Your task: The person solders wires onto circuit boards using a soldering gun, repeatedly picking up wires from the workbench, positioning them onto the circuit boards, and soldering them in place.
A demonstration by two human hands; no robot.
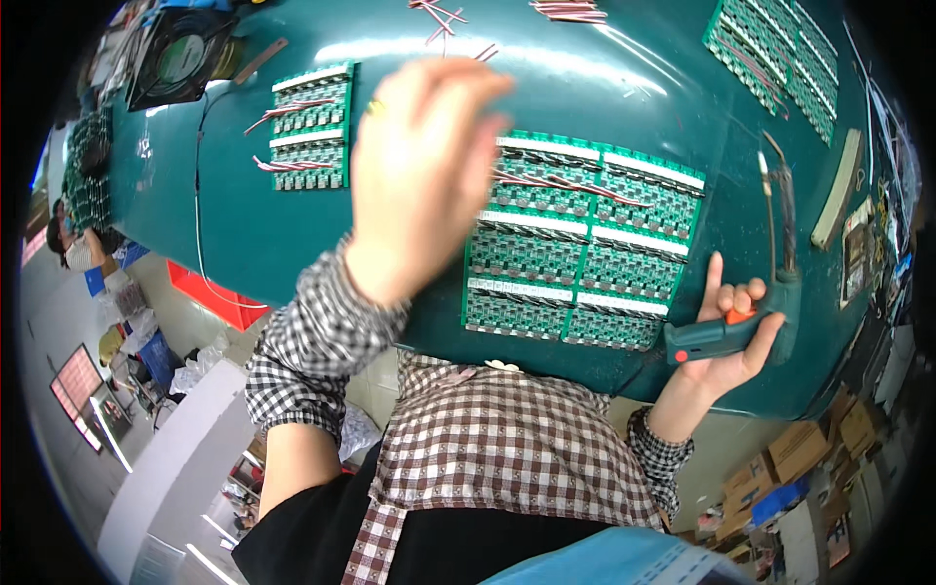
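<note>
My right hand is wrapped round a green soldering gun with an orange trigger, at the table's near right. The gun's thin metal tip points away from me. My left hand is raised between two groups of circuit boards, its fingers bent and smeared by motion; whether they hold anything is hidden. To its right lies a large green circuit board panel with white connector strips. Red and white wires lie across its far row. A smaller board panel, also with wires on it, is to the left.
Loose wire bundles lie at the table's far edge. More circuit boards are at the far right. A black fan stands far left, its cable running over the table. A red bin sits below the left edge.
</note>
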